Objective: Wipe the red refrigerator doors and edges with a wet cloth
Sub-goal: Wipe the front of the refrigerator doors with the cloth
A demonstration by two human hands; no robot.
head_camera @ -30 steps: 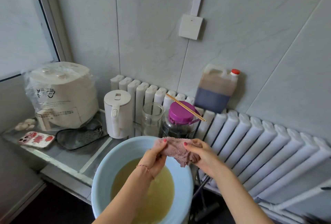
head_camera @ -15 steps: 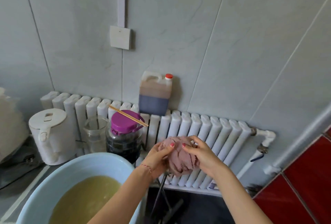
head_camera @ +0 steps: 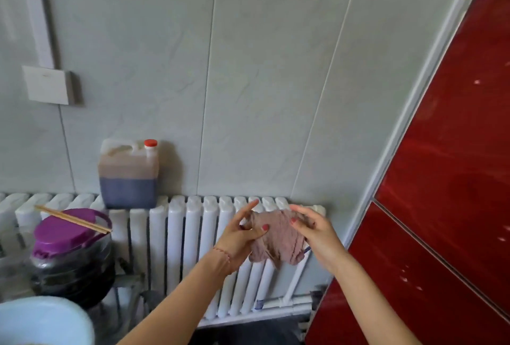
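Observation:
A crumpled pinkish-brown wet cloth (head_camera: 278, 239) is spread between both hands in front of the white radiator. My left hand (head_camera: 242, 237) pinches its left edge with the thumb, the index finger pointing up. My right hand (head_camera: 314, 231) grips its right edge with curled fingers. The red refrigerator (head_camera: 452, 184) fills the right side, with an upper door and a lower door (head_camera: 408, 289) split by a dark seam. Neither hand nor the cloth touches the refrigerator.
A white radiator (head_camera: 193, 248) runs along the grey wall, with a jug of dark liquid (head_camera: 128, 176) on top. A purple-lidded jar (head_camera: 71, 256) with chopsticks across it stands left. The pale blue basin rim (head_camera: 47, 320) shows at bottom left. A white pipe (head_camera: 408, 113) runs beside the refrigerator.
The view has swung right from the basin to the refrigerator. The bunched cloth has been pulled open between the two hands, which have moved apart.

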